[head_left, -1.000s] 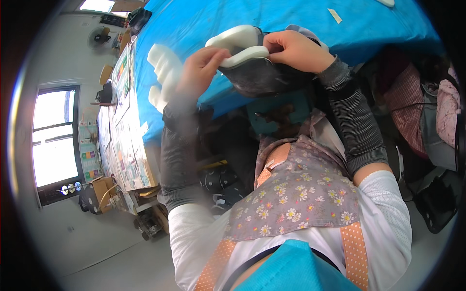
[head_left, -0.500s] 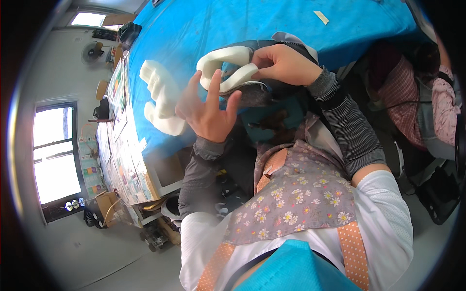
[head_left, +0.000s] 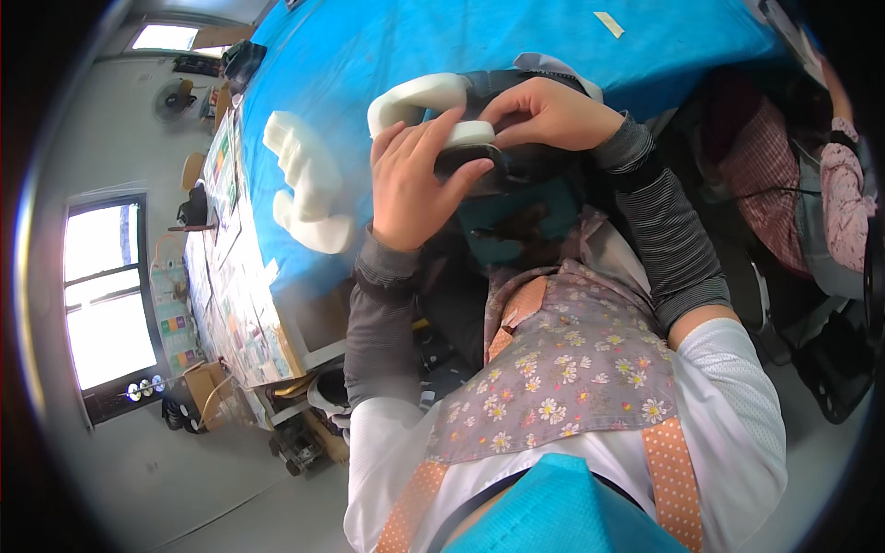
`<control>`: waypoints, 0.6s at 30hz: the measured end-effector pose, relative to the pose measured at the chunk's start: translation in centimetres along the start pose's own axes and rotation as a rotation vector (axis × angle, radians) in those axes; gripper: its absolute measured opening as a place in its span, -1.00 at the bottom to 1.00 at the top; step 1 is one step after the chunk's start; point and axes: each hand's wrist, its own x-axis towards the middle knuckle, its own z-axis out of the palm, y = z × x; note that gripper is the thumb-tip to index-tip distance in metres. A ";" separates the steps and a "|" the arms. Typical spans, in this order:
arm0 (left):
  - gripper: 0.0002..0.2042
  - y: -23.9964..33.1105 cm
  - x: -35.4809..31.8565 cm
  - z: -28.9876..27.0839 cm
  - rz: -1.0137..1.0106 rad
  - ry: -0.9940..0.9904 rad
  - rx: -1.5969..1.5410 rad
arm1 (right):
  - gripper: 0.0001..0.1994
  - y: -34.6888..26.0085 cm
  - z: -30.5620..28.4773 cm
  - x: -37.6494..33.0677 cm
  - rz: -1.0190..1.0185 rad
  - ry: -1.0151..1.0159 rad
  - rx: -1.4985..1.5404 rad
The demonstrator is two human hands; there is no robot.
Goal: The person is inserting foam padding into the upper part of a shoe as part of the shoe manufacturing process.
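A curved white foam pad (head_left: 419, 92) sits partly inside a black fabric cover (head_left: 535, 164) at the near edge of the blue-covered table. My left hand (head_left: 406, 189) is closed around the near end of the foam, fingers over its top and thumb against the cover's edge. From the right, my right hand (head_left: 558, 115) pinches the foam at the mouth of the cover, thumb and forefinger together. Part of the cover lies beneath my right hand, and a pale flap with a zip-like edge (head_left: 558, 66) shows behind it.
White foam pieces (head_left: 304, 166) lie on the blue table cover (head_left: 359, 46) to the left. A strip of tape (head_left: 608, 24) is stuck farther back. Another person's pink sleeve (head_left: 843, 194) shows at the right. Below the table's left end stands a wooden cabinet (head_left: 313, 323).
My left hand, spread out beside the foam before, has moved right and closed on it. The near foam arm has been pressed toward the cover. My right hand keeps its pinch there.
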 end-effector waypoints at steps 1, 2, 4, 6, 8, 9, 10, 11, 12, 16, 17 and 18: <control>-0.54 0.0 0.1 -0.1 -0.011 -0.016 -0.022 | -0.76 0.0 -0.2 -0.1 0.035 -0.033 -0.023; -0.54 0.0 0.0 -0.1 -0.014 -0.016 -0.018 | -0.75 0.0 -0.3 -0.1 0.070 -0.066 -0.045; -0.64 0.0 0.0 0.1 -0.041 -0.011 -0.021 | -0.75 0.7 -0.4 -0.3 0.021 -0.054 -0.064; -0.67 0.1 -0.2 0.2 -0.087 -0.045 -0.013 | -0.74 1.0 0.0 -0.3 -0.030 -0.043 -0.083; -0.70 0.1 -0.4 0.3 -0.135 -0.081 -0.005 | -0.72 0.9 0.6 -0.5 0.013 0.086 0.103; -0.72 -0.1 -0.5 0.5 -0.152 -0.082 0.005 | -0.72 0.3 0.9 -0.5 0.011 0.080 0.101; -0.74 -0.2 -0.5 0.6 -0.169 -0.085 0.014 | -0.71 -0.3 1.4 -0.5 0.006 0.076 0.071; -0.74 -0.5 -0.5 0.5 -0.173 -0.085 0.017 | -0.69 -0.8 2.0 -0.5 0.001 0.072 0.043; -0.75 -0.9 -0.5 0.1 -0.132 -0.089 -0.020 | -0.62 -1.6 2.4 -0.5 -0.013 0.100 -0.131; -0.71 -0.7 -0.5 -0.1 -0.253 0.305 -0.998 | -0.62 -2.2 3.2 -0.2 -0.148 0.225 -0.814; -0.71 -1.3 -0.8 0.1 -0.251 0.319 -0.997 | -0.65 -2.3 3.1 -0.5 -0.131 0.247 -0.814; -0.67 -2.4 -2.2 -0.2 -0.288 0.364 -0.830 | -0.68 -2.7 3.5 -0.2 -0.132 0.257 -0.807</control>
